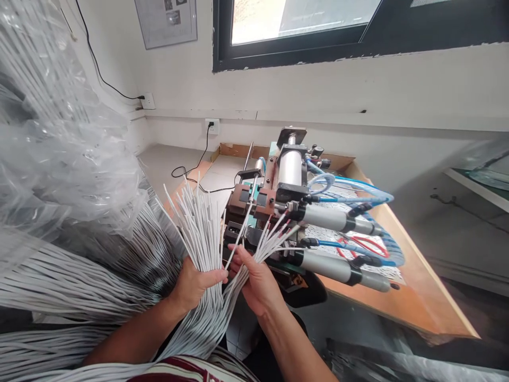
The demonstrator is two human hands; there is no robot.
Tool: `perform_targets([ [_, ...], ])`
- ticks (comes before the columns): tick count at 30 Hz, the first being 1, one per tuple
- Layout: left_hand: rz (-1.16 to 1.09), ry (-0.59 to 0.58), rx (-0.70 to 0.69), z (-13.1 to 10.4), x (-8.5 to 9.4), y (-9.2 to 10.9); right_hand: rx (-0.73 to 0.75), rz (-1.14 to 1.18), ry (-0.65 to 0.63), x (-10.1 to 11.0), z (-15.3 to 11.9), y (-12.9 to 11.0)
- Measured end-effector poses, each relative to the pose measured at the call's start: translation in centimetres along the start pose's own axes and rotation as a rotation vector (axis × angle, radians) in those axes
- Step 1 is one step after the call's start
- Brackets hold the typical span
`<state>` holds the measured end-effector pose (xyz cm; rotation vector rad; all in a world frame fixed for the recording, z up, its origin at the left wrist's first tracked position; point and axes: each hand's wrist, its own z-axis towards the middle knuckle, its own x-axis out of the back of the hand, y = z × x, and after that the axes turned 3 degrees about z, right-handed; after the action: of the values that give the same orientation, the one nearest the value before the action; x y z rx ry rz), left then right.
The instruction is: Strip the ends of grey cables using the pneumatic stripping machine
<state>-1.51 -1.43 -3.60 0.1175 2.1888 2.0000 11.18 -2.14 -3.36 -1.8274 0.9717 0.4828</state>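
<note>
My left hand (199, 281) is closed round a thick bundle of light grey cables (201, 228), whose cut ends fan upward. My right hand (256, 278) grips a smaller bunch of the same grey cables (270, 239), which spreads toward the right. Between the two hands a single cable (240, 233) slants up to the jaws of a pneumatic wire stripping machine (254, 199). Both bunches run down together toward my lap. Red and dark inner wires show faintly near some ends of the right bunch.
Long stacks of grey cable (79, 281) under plastic wrap (71, 175) crowd the left. The machine's air cylinders (334, 217) and blue hoses (358, 191) reach out rightward. White scraps lie in a wooden-sided tray (421, 297). A black power cord (207, 154) crosses the bench behind.
</note>
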Motion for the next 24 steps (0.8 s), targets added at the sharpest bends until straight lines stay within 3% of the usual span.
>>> perform_targets([
  [7,0.067,-0.017,-0.054,-0.4,0.4,0.0,0.254,-0.141,0.058,1.1,-1.2,1.2],
  [12,-0.067,-0.015,0.036,-0.4,0.3,0.2,0.262,-0.185,0.082,1.8,-1.1,1.2],
  [17,-0.124,0.008,0.038,-0.3,0.2,0.0,0.23,-0.156,0.09,1.2,-0.6,0.4],
  [21,-0.103,0.021,0.04,-0.3,0.3,-0.6,0.161,-0.119,0.028,0.8,-0.6,0.0],
  [24,-0.067,-0.009,0.003,-0.4,0.4,-0.7,0.102,-0.215,-0.075,1.0,-0.8,0.3],
])
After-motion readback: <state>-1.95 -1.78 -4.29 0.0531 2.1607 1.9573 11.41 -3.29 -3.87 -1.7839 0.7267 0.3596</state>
